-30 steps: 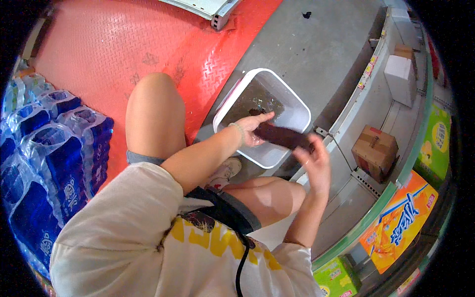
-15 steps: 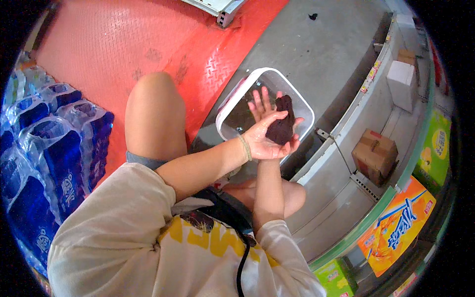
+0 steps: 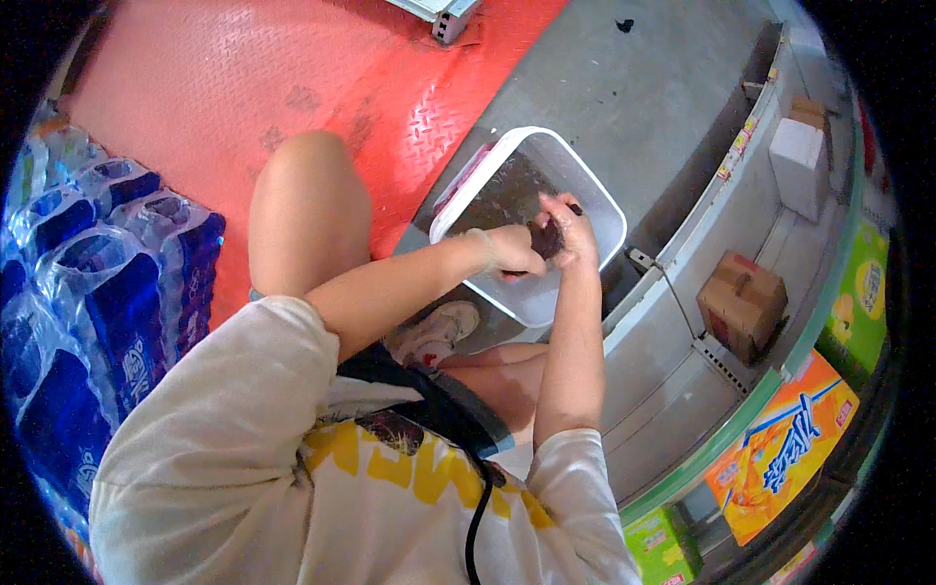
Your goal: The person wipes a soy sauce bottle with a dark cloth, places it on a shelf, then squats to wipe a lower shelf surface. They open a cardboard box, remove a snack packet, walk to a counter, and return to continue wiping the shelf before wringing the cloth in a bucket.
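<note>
A bunched, dark brown wet cloth [image 3: 548, 240] is gripped between my two hands above a white square bucket [image 3: 604, 222]. My left hand [image 3: 514, 251] is closed on its near left end, knuckles upward. Wrapped around the other end is my right hand [image 3: 571, 230], with a bit of the cloth poking out past its fingers. Dark, murky water [image 3: 512, 190] shows inside the bucket. The fingers partly hide the cloth.
Blue plastic-wrapped packs [image 3: 122, 292] stand at the left on a red textured floor [image 3: 214, 88]. Along the right runs a pale shelf [image 3: 643, 375] holding a brown carton [image 3: 741, 304] and a white box [image 3: 798, 166]. My bent knee [image 3: 310, 210] is left of the bucket.
My hands have gone from opened palms with the cloth lying across them to a closed grip on it. The left hand has turned over, and the right forearm has shifted right.
</note>
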{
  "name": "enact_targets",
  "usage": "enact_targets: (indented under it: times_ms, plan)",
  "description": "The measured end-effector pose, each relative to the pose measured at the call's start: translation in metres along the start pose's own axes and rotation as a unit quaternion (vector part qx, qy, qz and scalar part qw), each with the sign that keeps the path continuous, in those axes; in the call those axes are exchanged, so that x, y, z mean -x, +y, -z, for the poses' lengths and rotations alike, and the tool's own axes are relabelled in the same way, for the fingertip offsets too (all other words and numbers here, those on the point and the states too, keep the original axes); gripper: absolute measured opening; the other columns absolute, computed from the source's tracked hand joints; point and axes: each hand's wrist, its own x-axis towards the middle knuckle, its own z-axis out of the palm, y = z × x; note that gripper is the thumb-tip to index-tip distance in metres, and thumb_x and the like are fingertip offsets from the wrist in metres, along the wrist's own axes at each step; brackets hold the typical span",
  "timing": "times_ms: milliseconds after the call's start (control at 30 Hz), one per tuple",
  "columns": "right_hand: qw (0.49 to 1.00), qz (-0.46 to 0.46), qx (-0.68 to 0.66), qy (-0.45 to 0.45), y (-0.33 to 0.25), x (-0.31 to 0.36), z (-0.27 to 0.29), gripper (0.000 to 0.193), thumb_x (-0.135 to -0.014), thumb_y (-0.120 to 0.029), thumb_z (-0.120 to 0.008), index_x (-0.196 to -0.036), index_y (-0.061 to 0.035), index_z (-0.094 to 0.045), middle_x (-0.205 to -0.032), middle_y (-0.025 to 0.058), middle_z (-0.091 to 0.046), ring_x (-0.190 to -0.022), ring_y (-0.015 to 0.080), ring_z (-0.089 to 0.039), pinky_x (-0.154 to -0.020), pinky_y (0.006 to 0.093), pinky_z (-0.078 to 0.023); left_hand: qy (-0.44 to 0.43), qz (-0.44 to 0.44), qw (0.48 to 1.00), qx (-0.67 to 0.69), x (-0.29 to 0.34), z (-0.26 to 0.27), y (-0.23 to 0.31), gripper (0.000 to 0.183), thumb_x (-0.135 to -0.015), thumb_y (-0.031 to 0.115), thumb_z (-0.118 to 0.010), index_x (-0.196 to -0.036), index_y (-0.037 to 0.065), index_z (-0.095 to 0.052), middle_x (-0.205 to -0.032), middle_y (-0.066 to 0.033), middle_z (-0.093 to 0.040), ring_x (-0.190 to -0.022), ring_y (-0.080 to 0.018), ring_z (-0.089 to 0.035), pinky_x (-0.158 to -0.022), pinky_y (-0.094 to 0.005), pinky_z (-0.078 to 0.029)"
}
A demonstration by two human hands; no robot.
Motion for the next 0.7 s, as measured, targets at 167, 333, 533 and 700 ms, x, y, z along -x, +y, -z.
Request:
enact_targets:
  times_ms: [167, 333, 533, 700]
  plan:
    - [0.932, 0.093, 0.297, 0.186, 0.045, -0.053, 0.031, 0.023, -0.069, -0.016, -0.073, -0.081, -0.0059, -0.056, -0.070, 0.0084, -0.060, -0.063, 0.0228, -0.057, -0.058, 0.0353, -0.046, 0.256, -0.083, 0.914, -0.303, -0.050, -0.012, -0.038, 0.047, -0.070, 0.025, -0.070, -0.096, -0.007, -0.049, -0.088, -0.0246, -0.061, -0.084, -0.0357, -0.062, -0.072, -0.0400, -0.050]
    - [0.952, -0.010, 0.291, 0.091, -0.004, -0.019, -0.013, 0.081, -0.072, -0.063, -0.061, -0.114, 0.0062, -0.048, -0.107, 0.0197, -0.055, -0.096, 0.0277, -0.054, -0.078, 0.0374, -0.045, 0.287, -0.108, 0.938, -0.164, -0.028, -0.023, -0.027, 0.039, -0.081, 0.032, -0.062, -0.093, -0.001, -0.047, -0.086, -0.0195, -0.062, -0.077, -0.0313, -0.063, -0.061, -0.0383, -0.050]
    - [0.946, 0.077, -0.189, -0.253, -0.009, 0.014, 0.006, 0.084, -0.077, -0.073, -0.036, -0.138, -0.0167, -0.029, -0.142, 0.0145, -0.025, -0.122, 0.0388, -0.038, -0.094, 0.0609, -0.035, -0.287, -0.035, 0.664, 0.690, 0.000, -0.019, -0.009, 0.038, -0.085, 0.038, -0.057, -0.096, 0.003, -0.049, -0.075, -0.0042, -0.050, -0.056, -0.0077, -0.047, -0.041, -0.0176, -0.033]
    - [0.824, 0.228, -0.422, -0.301, 0.021, 0.025, -0.033, 0.074, -0.080, -0.068, -0.037, -0.134, -0.0170, -0.039, -0.145, 0.0134, -0.022, -0.131, 0.0416, -0.021, -0.096, 0.0653, -0.028, -0.403, -0.079, 0.387, 0.826, 0.011, -0.051, -0.007, 0.040, -0.085, 0.034, -0.056, -0.107, 0.001, -0.045, -0.076, -0.0035, -0.047, -0.058, -0.0075, -0.047, -0.042, -0.0169, -0.034]
